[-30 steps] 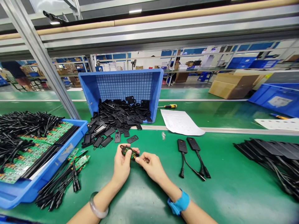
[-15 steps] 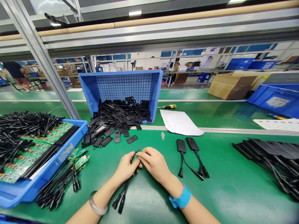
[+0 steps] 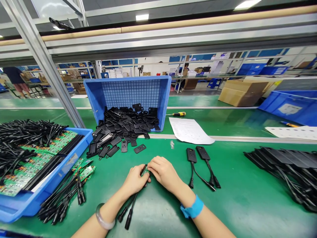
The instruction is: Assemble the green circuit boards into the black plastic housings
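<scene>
A small green circuit board (image 3: 145, 170), seated at least partly in a black plastic case, is gripped in my left hand (image 3: 135, 179). Its two black cables (image 3: 130, 213) hang down toward me, with connectors at their ends. The fingers of my right hand (image 3: 162, 172) are pinched together at the board's upper right edge; their tips hide part of it. Just beyond my hands lies a loose black case half (image 3: 140, 148). To the right are two closed black cases with cables (image 3: 191, 155), lying side by side on the green table (image 3: 158, 208).
A tipped blue bin (image 3: 131, 94) spills black case parts (image 3: 123, 124). At left, a blue tray (image 3: 53, 175) holds boards with cables, and more cabled boards (image 3: 59, 198) lie beside it. Cased units (image 3: 284, 165) are stacked at right. A paper sheet (image 3: 190, 130) and screwdriver (image 3: 178, 114) lie behind.
My right fingertips have shifted slightly along the board's upper end. The board and its cables have turned slightly in my left hand. The whole view has moved a little.
</scene>
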The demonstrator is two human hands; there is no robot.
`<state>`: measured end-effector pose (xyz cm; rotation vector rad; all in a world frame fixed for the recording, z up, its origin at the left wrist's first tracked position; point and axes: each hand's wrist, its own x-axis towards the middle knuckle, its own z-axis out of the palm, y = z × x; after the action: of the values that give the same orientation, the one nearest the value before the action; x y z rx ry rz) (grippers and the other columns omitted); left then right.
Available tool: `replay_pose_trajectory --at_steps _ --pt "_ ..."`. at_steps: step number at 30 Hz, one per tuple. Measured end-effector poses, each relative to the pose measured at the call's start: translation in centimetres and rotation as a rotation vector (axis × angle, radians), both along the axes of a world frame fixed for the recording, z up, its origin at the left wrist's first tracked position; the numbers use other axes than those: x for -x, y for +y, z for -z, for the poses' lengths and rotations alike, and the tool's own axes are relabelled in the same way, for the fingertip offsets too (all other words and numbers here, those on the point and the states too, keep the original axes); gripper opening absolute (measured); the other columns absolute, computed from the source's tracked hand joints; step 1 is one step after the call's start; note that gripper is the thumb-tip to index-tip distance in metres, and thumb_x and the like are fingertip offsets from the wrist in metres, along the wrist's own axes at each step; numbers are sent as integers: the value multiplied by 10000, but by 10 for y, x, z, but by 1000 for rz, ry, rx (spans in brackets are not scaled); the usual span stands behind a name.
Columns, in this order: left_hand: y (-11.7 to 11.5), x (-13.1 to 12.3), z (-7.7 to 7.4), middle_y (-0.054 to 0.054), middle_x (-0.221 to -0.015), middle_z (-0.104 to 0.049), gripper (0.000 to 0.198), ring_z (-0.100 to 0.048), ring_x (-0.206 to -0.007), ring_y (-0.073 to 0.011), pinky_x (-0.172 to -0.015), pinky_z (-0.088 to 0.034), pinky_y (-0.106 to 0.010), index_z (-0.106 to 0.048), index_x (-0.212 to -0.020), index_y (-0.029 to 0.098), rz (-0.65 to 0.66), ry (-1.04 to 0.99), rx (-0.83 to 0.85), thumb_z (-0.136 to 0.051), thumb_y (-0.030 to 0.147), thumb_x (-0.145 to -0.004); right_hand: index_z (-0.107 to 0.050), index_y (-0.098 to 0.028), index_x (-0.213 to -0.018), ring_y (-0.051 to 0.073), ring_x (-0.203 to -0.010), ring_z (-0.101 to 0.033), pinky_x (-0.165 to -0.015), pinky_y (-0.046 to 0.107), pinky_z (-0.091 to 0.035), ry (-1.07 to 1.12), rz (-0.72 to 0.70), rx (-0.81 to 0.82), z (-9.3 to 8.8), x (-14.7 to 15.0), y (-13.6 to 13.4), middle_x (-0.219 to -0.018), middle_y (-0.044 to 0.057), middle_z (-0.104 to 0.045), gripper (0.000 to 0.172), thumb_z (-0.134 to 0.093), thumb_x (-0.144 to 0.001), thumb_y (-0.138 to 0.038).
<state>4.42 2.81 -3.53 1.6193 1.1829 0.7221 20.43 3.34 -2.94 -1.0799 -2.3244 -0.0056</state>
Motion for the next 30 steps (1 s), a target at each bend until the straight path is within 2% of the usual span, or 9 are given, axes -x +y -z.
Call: replay_pose_trajectory --at_steps 4,7,10,13,17,20,23,26,30 --pt "1 1 1 -4 -615 -632 101 -513 -416 -88 -342 -337 -144 -543 -789 173 -1 -5 44 -466 224 -747 -573 -154 -804 212 -733 -474 -656 318 -364 -131 48 -27 1 9 -4 -784 66 -552 193 -429 -929 -122" --pt "3 1 2 -7 -631 -614 138 -537 -413 -98 -319 -350 -153 -510 -809 169 -72 -89 111 -475 294 -765 -536 -170 -832 183 -746 -501 -677 279 -395 -74 75 118 -3 7 2 -817 43 -559 160 -421 -934 -126" --pt "5 1 2 -9 -653 -602 244 -574 -443 -117 -322 -373 -165 -473 -819 174 -120 -205 175 -517 405 -758 -548 -166 -873 152 -788 -555 -712 229 -415 -127 320 259 -11 -13 29 -868 43 -593 151 -422 -935 -112" --pt "6 1 2 -14 -667 -602 329 -586 -469 -120 -330 -384 -163 -465 -826 175 -111 -251 204 -561 475 -732 -591 -86 -890 222 -836 -596 -735 289 -422 -213 572 272 -17 -43 67 -895 149 -620 172 -423 -895 -48" --pt "6 0 3 -25 -694 -611 348 -586 -488 -112 -340 -381 -154 -475 -832 171 -95 -265 196 -571 492 -740 -622 22 -895 341 -880 -614 -739 394 -429 -261 737 253 -17 -57 100 -910 291 -608 222 -412 -825 44" --pt "5 0 3 -20 -704 -605 331 -579 -499 -104 -347 -373 -149 -500 -853 166 -110 -290 186 -603 457 -734 -644 16 -912 339 -905 -617 -771 405 -431 -251 664 225 -15 -35 109 -922 282 -615 227 -428 -841 23" --pt "6 1 2 -23 -733 -607 295 -575 -544 -105 -377 -383 -154 -528 -865 154 -142 -324 175 -668 344 -688 -663 -115 -1019 237 -971 -605 -835 305 -434 -223 385 223 -11 -1 112 -1015 145 -647 189 -552 -867 -99" --pt "7 4 -1 -47 -800 -634 323 -573 -609 -107 -467 -438 -175 -558 -886 132 -152 -417 206 -712 225 -617 -657 -233 -1077 168 -1038 -566 -884 226 -409 -194 134 227 -5 22 110 -1085 34 -649 245 -662 -836 -190" --pt "7 7 -4 -68 -838 -651 439 -616 -714 -130 -650 -511 -226 -554 -957 119 -186 -596 294 -760 200 -577 -685 -177 -897 209 -923 -595 -833 282 -433 -129 104 219 0 28 99 -894 70 -678 74 -619 -863 -178"
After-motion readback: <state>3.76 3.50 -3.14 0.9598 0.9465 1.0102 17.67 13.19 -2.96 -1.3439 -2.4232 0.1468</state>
